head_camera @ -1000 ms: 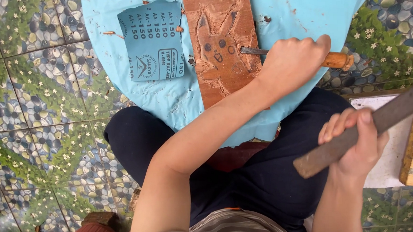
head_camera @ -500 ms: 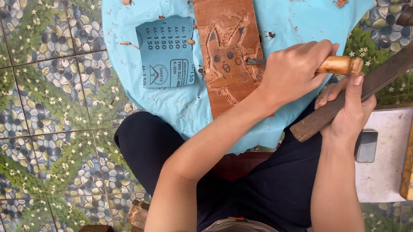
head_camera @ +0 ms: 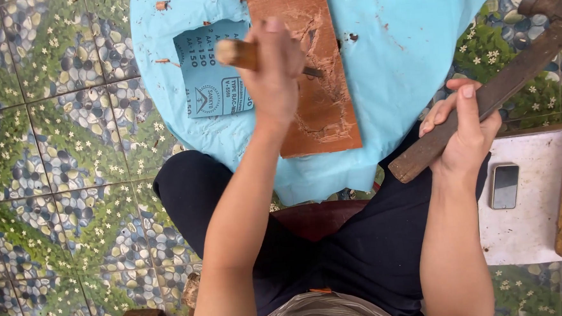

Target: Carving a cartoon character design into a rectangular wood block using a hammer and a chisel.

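- Left hand (head_camera: 275, 75) first: the fingers are closed tight round the wooden handle of a chisel (head_camera: 250, 56), its thin metal shank reaching right across the carved wooden panel (head_camera: 308, 73). The hand is blurred, so I cannot tell exactly where the edge bites.
- Risk there: with the grip set that near the handle's butt, a blow landing off-centre could catch the knuckles.
- Right hand (head_camera: 462, 132): fingers wrapped round the lower end of a long dark wooden mallet (head_camera: 501, 82), its head up by the top right corner, well away from the chisel. Held so low on the shaft, the head may swing wide and glance off the handle.
- The panel lies on a light blue cloth (head_camera: 404, 55) over the person's lap, and nothing clamps it. A hard strike could make it slide on the cloth, or drive the edge past the cut and scar the relief.
- A sheet of blue sandpaper (head_camera: 209, 78) lies just beside the panel's left side; chips litter the cloth and could get under the work.
- A phone (head_camera: 505, 186) sits on the white bench (head_camera: 528, 228) near the right wrist; a loose backswing might knock it.
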